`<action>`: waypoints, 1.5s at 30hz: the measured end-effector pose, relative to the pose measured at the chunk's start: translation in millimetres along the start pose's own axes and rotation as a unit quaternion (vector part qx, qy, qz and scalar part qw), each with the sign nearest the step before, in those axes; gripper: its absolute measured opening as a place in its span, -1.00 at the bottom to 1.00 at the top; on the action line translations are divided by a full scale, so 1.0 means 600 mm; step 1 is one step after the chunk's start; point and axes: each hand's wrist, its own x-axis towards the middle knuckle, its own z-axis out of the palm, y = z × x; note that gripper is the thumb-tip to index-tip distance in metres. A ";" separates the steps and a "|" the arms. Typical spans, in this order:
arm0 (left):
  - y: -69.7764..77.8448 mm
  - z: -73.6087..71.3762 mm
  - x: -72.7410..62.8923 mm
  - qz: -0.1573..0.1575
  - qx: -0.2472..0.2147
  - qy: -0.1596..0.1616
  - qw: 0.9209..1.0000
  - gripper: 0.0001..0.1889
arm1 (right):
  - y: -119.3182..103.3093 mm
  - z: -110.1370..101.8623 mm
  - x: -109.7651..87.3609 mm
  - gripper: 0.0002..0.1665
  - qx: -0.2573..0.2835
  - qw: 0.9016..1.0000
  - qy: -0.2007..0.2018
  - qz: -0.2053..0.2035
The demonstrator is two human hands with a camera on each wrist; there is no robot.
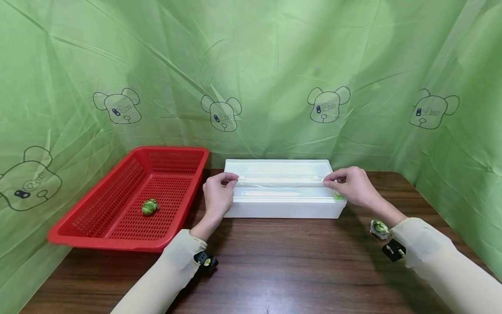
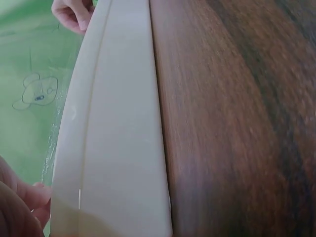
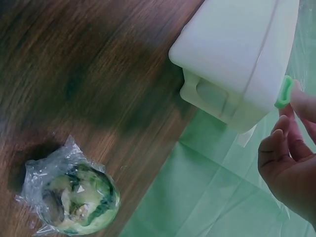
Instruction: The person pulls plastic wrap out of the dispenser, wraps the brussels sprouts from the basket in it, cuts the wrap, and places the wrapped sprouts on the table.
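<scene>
A long white cling film dispenser [image 1: 282, 211] stands with its lid [image 1: 278, 167] raised at the back. Clear cling film [image 1: 280, 185] stretches across it between both hands. My left hand [image 1: 218, 194] pinches the film at the left end, thumb against fingers. At the right end my right hand [image 1: 353, 185] pinches the other corner, close to the green cutter slider [image 3: 285, 92]. In the left wrist view the film [image 2: 49, 153] shows as a thin shiny sheet along the box's edge.
To the left sits a red perforated basket [image 1: 113, 243] with one small green leafy vegetable [image 1: 149, 207] in it. A similar vegetable wrapped in film [image 3: 81, 200] lies on the wooden table [image 1: 274, 261] near the right sleeve. Green cloth [image 1: 270, 65] hangs behind and at the sides.
</scene>
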 end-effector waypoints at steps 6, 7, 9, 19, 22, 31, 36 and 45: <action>-0.002 0.003 0.003 -0.011 -0.009 0.021 1.000 -0.87 | 0.003 0.000 0.003 -0.84 0.021 1.000 -0.001 0.020; -0.001 0.003 0.003 -0.013 -0.012 0.023 1.000 -0.87 | 0.004 0.000 0.003 -0.83 0.023 1.000 0.000 0.019; -0.001 0.004 0.004 -0.016 -0.018 0.026 0.999 -0.87 | 0.005 0.000 0.004 -0.82 0.027 1.000 0.003 0.016; 0.003 0.009 0.012 -0.022 -0.043 0.043 0.998 -0.87 | 0.004 -0.006 0.014 -0.87 0.022 0.999 0.024 -0.001; 0.004 0.010 0.015 -0.026 -0.052 0.049 0.997 -0.87 | 0.001 -0.010 0.017 -0.87 0.021 1.000 0.023 0.000; 0.008 0.013 0.015 -0.048 -0.091 0.068 0.992 -0.87 | -0.007 -0.018 0.018 -0.86 0.023 0.999 0.025 0.002; 0.006 0.020 0.018 -0.054 -0.115 0.079 0.989 -0.89 | -0.009 -0.019 0.020 -0.85 0.024 0.999 0.031 0.005; -0.001 0.025 0.029 -0.061 -0.128 0.089 0.986 -0.90 | -0.010 -0.019 0.028 -0.84 0.022 0.999 0.040 0.004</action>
